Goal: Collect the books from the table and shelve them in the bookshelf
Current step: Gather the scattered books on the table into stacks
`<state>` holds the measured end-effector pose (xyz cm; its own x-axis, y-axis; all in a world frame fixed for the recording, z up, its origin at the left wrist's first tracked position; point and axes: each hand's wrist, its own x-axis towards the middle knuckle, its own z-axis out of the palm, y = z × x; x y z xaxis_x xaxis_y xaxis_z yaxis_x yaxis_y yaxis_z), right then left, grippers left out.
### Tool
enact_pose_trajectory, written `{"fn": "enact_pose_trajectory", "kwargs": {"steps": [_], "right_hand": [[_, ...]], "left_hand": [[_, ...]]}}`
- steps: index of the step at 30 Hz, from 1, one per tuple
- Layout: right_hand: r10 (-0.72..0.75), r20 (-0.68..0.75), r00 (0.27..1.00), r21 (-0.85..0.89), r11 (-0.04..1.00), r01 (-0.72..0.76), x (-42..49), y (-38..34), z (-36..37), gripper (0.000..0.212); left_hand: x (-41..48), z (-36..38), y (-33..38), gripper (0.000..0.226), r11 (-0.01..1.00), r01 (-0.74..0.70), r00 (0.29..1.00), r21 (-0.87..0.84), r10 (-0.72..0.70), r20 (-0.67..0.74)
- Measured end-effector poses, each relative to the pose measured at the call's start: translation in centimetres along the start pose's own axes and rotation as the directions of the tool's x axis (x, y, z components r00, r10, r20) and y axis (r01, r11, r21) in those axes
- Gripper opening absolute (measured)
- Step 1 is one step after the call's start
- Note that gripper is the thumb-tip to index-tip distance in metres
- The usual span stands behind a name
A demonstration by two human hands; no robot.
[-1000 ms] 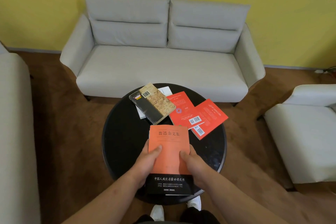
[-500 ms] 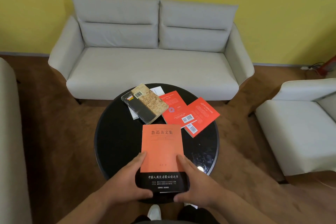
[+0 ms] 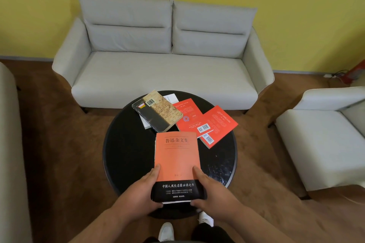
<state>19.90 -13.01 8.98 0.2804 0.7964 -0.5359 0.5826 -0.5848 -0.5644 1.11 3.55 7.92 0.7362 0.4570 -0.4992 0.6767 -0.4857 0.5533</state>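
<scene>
An orange book with a black band (image 3: pixel 176 160) is held over the near side of the round black table (image 3: pixel 126 154). My left hand (image 3: pixel 143 191) grips its lower left edge, thumb on the cover. My right hand (image 3: pixel 210 191) grips its lower right edge the same way. Farther back on the table lie a tan and black book (image 3: pixel 158 113) resting on a white book (image 3: pixel 145 123), and two overlapping red books (image 3: pixel 189 117) (image 3: pixel 219 124). No bookshelf is in sight.
A grey two-seat sofa (image 3: pixel 164 69) stands behind the table against a yellow wall. A pale armchair (image 3: pixel 324 144) is on the right and another seat (image 3: pixel 9 154) on the left. Brown carpet surrounds the table. My white shoes (image 3: pixel 166 231) show below.
Both hands slid from the middle of the orange book down to its lower end, and the book came nearer to me. The view shifted slightly rightward.
</scene>
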Motion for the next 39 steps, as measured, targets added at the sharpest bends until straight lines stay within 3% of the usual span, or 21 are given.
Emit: {"fn": "enact_pose_trajectory", "kwargs": {"steps": [8,10,12,15,17,20,23,25,31,35,39], "right_hand": [[-0.019,-0.055,0.998,-0.058,0.998,0.016,0.4,0.1,-0.2,0.086],[-0.026,-0.052,0.998,-0.001,1.0,0.026,0.3,0.3,-0.1,0.089],[-0.017,-0.058,0.998,0.178,0.984,0.027,0.3,0.3,-0.1,0.095],[0.132,-0.132,0.982,0.539,0.842,-0.041,0.9,-0.5,-0.5,0.08],[0.261,-0.026,0.965,0.678,0.714,-0.174,1.9,-0.7,-1.0,0.071],[0.209,0.111,0.972,0.734,0.642,-0.222,3.2,-0.9,-0.9,0.061],[0.218,0.113,0.969,0.774,0.592,-0.223,4.0,-1.5,0.0,0.048],[0.27,0.111,0.956,0.799,0.547,-0.247,4.2,-1.4,0.3,0.044],[0.273,0.103,0.957,0.68,0.683,-0.268,4.3,-0.2,-0.4,0.046],[0.254,0.077,0.964,0.713,0.662,-0.232,4.7,0.9,-0.7,0.042],[0.309,0.079,0.948,0.826,0.512,-0.236,6.1,2.7,-3.3,0.018]], "left_hand": [[0.1,-0.5,0.3,0.111,0.999,0.009,0.999,-0.054,-0.012,-0.049],[0.0,-0.6,0.2,0.117,0.994,0.007,0.999,-0.108,-0.011,-0.038],[-0.1,-0.5,-0.1,0.119,0.969,0.005,0.999,-0.247,-0.015,-0.037],[0.4,-0.3,-0.1,0.101,0.804,0.071,0.988,-0.59,-0.14,-0.072],[1.2,-0.4,0.6,0.097,0.626,0.163,0.974,-0.763,-0.227,0.022],[2.0,-0.3,1.7,0.083,0.412,0.239,0.966,-0.879,-0.192,0.173],[2.5,0.2,2.3,0.059,0.317,0.251,0.965,-0.915,-0.152,0.212],[2.8,0.5,2.3,0.058,0.33,0.258,0.963,-0.908,-0.164,0.214],[3.7,0.9,1.4,0.065,0.58,0.263,0.962,-0.771,-0.221,0.162],[4.4,0.2,1.5,0.07,0.562,0.3,0.941,-0.771,-0.309,0.141],[7.6,-2.2,0.8,0.052,0.498,0.272,0.862,-0.823,-0.507,-0.022]]}}
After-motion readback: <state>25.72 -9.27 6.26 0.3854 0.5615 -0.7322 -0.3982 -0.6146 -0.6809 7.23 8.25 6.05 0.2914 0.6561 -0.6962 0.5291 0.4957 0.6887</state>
